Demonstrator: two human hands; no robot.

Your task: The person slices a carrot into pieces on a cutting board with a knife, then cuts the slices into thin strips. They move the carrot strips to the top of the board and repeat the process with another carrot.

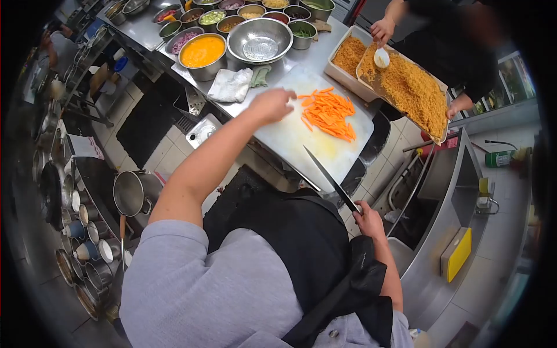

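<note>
While right fingers [364, 213] grip knife [328, 177] | carrot sticks [329, 113] beside left fingers [288, 96]

Knife [329, 178] in my right hand [366, 219]: smooth dark metal blade. Beyond it, matt white plastic board [289, 139], glossy steel bowl [277, 32].

Left grip [271, 105] lies on board [290, 139], fingertips at the carrot sticks [328, 114]; hold unclear. Right grip [366, 220] is closed on knife [332, 181], tip over board's near edge, clear of carrots. Worktop [316, 58] carries bowls [259, 39]. Co-worker's hand [383, 29] holds spoon [381, 57] over tilted tray [415, 93].
</note>
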